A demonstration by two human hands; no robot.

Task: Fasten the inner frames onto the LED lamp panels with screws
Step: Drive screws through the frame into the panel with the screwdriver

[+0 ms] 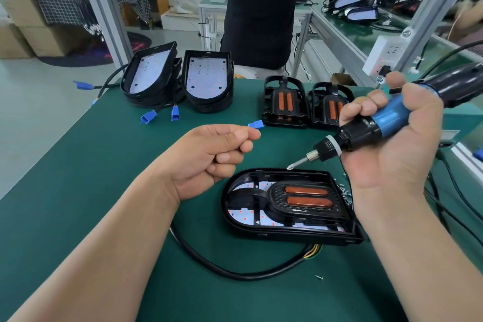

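Worktop [104, 165]: panel [244, 215] lies flat, centre front, with the frame [274, 197] seated in it, open side up for access. Right hand [392, 154] grips the screwdriver [386, 115], bit angled down at the panel's far rim, probably ready for a screw. Left hand [209, 154] is curled, thumb to forefinger; contents can't be made out. Loose screws [346, 195] lie beside the panel, within reach.

Dark green bench mat [78, 170]. Black D-shaped plastic lamp housing [287, 236]: white LED board [243, 215], red dots; black mesh-textured inner frame [278, 197]; two orange oblong lenses [308, 201]. Blue-and-black electric screwdriver [389, 115] above housing.
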